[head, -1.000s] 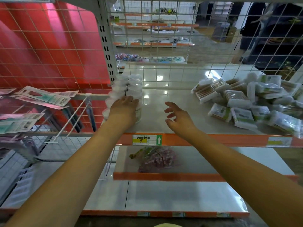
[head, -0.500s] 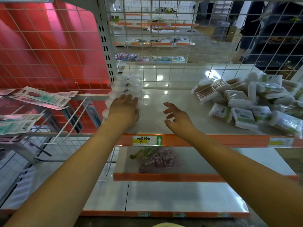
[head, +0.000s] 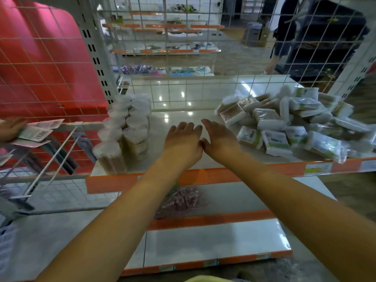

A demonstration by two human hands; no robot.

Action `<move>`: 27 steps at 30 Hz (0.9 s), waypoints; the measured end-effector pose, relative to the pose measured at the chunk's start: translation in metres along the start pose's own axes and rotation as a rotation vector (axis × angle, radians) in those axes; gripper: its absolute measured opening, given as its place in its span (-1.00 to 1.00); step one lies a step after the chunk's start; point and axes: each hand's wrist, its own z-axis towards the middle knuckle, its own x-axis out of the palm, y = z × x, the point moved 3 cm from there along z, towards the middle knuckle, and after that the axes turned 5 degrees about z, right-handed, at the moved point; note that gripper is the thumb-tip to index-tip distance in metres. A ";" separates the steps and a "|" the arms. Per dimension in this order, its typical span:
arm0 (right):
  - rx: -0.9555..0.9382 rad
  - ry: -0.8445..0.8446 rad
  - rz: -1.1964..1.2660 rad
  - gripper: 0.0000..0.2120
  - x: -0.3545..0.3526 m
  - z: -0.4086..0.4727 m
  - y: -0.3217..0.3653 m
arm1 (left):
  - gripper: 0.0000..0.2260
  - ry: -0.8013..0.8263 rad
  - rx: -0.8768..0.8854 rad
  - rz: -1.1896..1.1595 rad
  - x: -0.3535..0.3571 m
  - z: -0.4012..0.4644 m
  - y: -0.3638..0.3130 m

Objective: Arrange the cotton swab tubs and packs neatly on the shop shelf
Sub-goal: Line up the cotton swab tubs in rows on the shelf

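Note:
Several round cotton swab tubs (head: 126, 129) stand in two rows at the left end of the white shelf (head: 183, 117). A loose heap of flat cotton swab packs (head: 289, 123) lies on the shelf's right side. My left hand (head: 183, 141) and my right hand (head: 220, 139) hover side by side over the bare middle of the shelf, fingers stretched forward, holding nothing. The left hand is clear of the tubs; the right hand is just left of the nearest packs.
A wire grid (head: 203, 58) backs the shelf. Left of the tubs, hooks carry carded goods (head: 38, 133), and another person's hand (head: 10, 129) shows at the left edge. A lower shelf holds a bag of small items (head: 181, 200). A person (head: 284, 35) stands beyond the grid.
My left hand has left the front tubs and moved right to the shelf's middle, beside my right hand. The view has shifted right, and another person's hand has appeared at the left edge.

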 end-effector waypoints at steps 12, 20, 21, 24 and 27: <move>0.125 -0.098 -0.113 -0.59 -0.039 0.001 -0.087 | -0.61 0.009 -0.079 -0.197 0.019 0.056 -0.076; 0.026 -0.228 0.051 -0.65 -0.079 -0.005 -0.148 | -0.65 -0.031 -0.051 -0.260 0.024 0.100 -0.128; 0.017 -0.256 0.061 -0.66 -0.084 -0.006 -0.154 | -0.66 -0.040 -0.038 -0.266 0.024 0.105 -0.135; 0.004 -0.313 0.024 -0.67 -0.094 -0.007 -0.178 | -0.64 -0.069 0.000 -0.256 0.024 0.122 -0.155; 0.013 -0.331 0.017 -0.69 -0.103 -0.006 -0.206 | -0.62 -0.092 0.022 -0.277 0.023 0.140 -0.176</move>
